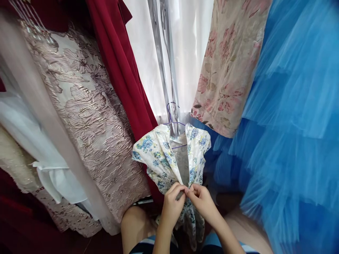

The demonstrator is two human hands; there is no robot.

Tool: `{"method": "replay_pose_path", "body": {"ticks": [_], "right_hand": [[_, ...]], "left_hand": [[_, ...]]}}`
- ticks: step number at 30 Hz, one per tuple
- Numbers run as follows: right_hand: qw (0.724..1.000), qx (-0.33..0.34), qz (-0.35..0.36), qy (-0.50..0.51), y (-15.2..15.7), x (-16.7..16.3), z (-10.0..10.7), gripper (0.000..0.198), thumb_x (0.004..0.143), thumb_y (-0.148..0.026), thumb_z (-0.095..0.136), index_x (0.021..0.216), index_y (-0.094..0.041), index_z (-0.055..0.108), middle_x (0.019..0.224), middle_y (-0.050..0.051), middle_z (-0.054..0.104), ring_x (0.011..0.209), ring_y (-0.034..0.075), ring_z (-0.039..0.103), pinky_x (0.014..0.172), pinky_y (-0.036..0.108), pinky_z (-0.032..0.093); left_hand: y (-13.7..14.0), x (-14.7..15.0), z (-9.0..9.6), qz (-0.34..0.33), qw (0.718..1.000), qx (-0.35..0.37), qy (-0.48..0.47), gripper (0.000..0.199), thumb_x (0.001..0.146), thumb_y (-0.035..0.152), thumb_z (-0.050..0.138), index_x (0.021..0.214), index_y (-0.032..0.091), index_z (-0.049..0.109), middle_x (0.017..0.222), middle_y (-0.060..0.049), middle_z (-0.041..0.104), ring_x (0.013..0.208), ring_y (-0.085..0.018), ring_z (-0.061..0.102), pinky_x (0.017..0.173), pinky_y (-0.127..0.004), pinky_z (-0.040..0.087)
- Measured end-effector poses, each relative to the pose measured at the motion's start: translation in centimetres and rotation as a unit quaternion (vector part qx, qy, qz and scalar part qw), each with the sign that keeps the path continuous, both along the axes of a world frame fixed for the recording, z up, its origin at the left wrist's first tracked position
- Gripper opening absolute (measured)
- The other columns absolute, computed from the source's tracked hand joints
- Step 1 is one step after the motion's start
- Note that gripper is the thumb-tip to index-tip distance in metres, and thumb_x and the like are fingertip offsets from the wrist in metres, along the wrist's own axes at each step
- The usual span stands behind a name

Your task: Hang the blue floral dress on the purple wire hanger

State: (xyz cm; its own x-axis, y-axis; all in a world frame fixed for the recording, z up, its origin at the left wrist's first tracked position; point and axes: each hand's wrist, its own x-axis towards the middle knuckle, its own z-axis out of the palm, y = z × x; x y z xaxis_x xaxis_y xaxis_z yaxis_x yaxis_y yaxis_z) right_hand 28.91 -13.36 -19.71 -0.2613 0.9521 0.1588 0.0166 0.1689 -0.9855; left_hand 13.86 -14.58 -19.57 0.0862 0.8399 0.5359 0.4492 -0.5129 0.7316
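In the head view, taking our paired hands as the hub of the dial, we hold a sleeveless-looking floral garment (pixel 156 158), white with blue roses and green leaves, its shoulders spread out towards 11 and 1 o'clock. Our left hand (pixel 173 201) has thumb and forefinger drawn together, pinching the front edge on its side; our right hand (pixel 202 203) does the same with the other edge, and the fingertips of the two hands meet at the base of the neck opening. The remaining fingers are curled in; we cannot tell whether they also grip cloth. Above the pinch the two edges part into a narrow V, showing the greyish inside, while the lower part hangs at 6 o'clock between our legs (pixel 135 220). A thin purple hanger (pixel 169 119) sits inside the shoulders at about 12 o'clock, its hook up beside grey metal poles (pixel 159 53), with a bright white curtain (pixel 190 35) behind. At 11 o'clock a deep red cloth (pixel 116 60) slants down behind the garment's shoulder; at 10 we see a pinkish textured dress (pixel 90 113), and towards 9 a white garment (pixel 31 127). At 1 o'clock hangs a beige flower-print cloth (pixel 225 77), and at 2 a tiered blue tulle dress (pixel 291 106).
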Motion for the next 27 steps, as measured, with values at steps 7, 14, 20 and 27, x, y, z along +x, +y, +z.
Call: {"method": "replay_pose_path", "body": {"ticks": [7, 14, 20, 27], "right_hand": [[0.995, 0.089, 0.045, 0.012, -0.1, 1.5, 0.9, 0.021, 0.079, -0.02, 0.067, 0.097, -0.019, 0.056, 0.096, 0.003, 0.057, 0.092, 0.02, 0.054, 0.084, 0.029, 0.042], [0.997, 0.062, 0.028, 0.038, 0.0, 0.1, -1.0, 0.019, 0.09, -0.026, 0.055, 0.074, -0.018, 0.049, 0.07, -0.001, 0.048, 0.067, 0.014, 0.042, 0.063, 0.025, 0.035], [0.998, 0.027, 0.046, 0.045, 0.5, 0.7, -1.3, 0.027, 0.082, -0.026, 0.064, 0.067, -0.018, 0.044, 0.064, -0.003, 0.042, 0.062, 0.012, 0.038, 0.059, 0.024, 0.03], [0.996, -0.016, 0.088, 0.016, 0.8, 1.6, -1.5, 0.032, 0.078, -0.033, 0.07, 0.063, -0.018, 0.046, 0.056, -0.005, 0.043, 0.055, 0.011, 0.038, 0.053, 0.023, 0.026]], "left_hand": [[-0.3, 0.7, -0.7, 0.048, 0.997, 0.065, -0.018, 0.015, 0.09, 0.014, 0.056, 0.093, 0.023, 0.067, 0.085, -0.003, 0.065, 0.081, -0.018, 0.064, 0.073, -0.029, 0.052], [-0.4, 1.5, -1.0, 0.06, 0.993, 0.097, -0.03, 0.016, 0.09, 0.017, 0.059, 0.096, 0.024, 0.071, 0.084, -0.005, 0.064, 0.08, -0.019, 0.064, 0.072, -0.03, 0.053], [1.4, 1.6, 1.7, 0.097, 0.987, 0.12, -0.048, 0.012, 0.09, 0.021, 0.06, 0.083, 0.021, 0.07, 0.079, -0.003, 0.061, 0.077, -0.017, 0.061, 0.07, -0.029, 0.05], [10.5, 0.9, 12.6, 0.176, 0.96, 0.218, 0.014, 0.016, 0.087, 0.031, 0.066, 0.076, 0.02, 0.069, 0.09, -0.005, 0.061, 0.09, -0.02, 0.06, 0.084, -0.034, 0.049]]}}
